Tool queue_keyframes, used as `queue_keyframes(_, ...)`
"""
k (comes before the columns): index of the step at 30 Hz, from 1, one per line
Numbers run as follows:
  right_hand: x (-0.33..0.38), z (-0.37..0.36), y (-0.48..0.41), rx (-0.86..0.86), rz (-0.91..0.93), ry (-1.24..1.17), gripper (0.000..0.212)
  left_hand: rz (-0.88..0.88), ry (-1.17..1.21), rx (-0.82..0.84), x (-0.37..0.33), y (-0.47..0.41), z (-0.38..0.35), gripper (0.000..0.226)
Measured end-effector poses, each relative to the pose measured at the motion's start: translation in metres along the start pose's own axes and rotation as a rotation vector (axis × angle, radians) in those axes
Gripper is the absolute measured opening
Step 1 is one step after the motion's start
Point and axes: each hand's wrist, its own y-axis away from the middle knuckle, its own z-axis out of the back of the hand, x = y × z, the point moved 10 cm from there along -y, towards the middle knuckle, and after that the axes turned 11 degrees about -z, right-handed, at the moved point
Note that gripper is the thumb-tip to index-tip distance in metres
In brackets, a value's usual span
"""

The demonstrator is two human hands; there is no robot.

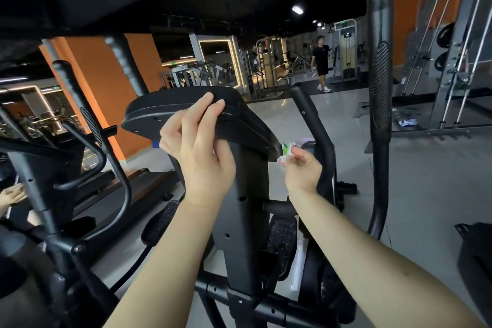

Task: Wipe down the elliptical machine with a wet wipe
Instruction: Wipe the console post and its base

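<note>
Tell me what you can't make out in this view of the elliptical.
Head view:
Console: its face is turned away; only the back shows.
Wipe: mostly hidden in the right hand.
Blue item: mostly hidden behind the left hand.
Machine base: cut off by the bottom edge.
</note>
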Motion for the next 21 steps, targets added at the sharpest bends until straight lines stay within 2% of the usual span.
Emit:
queue_keyframes(2,-0.003,0.01,0.015,-0.038,0.002,-0.047,0.041,-0.018,0.003,0.018,-0.001,0.0,0.003,0.067)
queue_keyframes(5,-0.017,0.015,0.029,-0.05,-0.004,-0.14,0.037,-0.046,0.003,0.005,-0.005,0.006,0.01,0.067)
queue_keyframes(10,-0.017,-0.005,0.047,-0.093,-0.022,-0.257,0.023,0.069,0.14,-0.063,0.016,0.029,0.016,0.068)
queue_keyframes(11,-0.017,-0.012,0.046,-0.094,-0.037,-0.252,0.02,0.08,0.161,-0.059,0.022,0.031,0.016,0.068)
queue_keyframes(15,-0.02,-0.025,0.044,-0.118,-0.136,0.023,0.018,0.079,0.247,-0.031,0.044,0.032,0.016,0.067)
queue_keyframes(17,-0.014,-0.029,0.052,-0.146,-0.147,0.018,0.015,0.052,0.288,-0.04,0.054,0.03,0.017,0.067)
queue_keyframes(18,-0.012,-0.031,0.057,-0.181,-0.146,-0.026,0.012,0.037,0.31,-0.048,0.058,0.029,0.018,0.066)
queue_keyframes(21,0.0,-0.039,0.086,-0.263,-0.137,-0.264,0.029,0.023,0.395,-0.071,0.072,0.026,0.02,0.064)
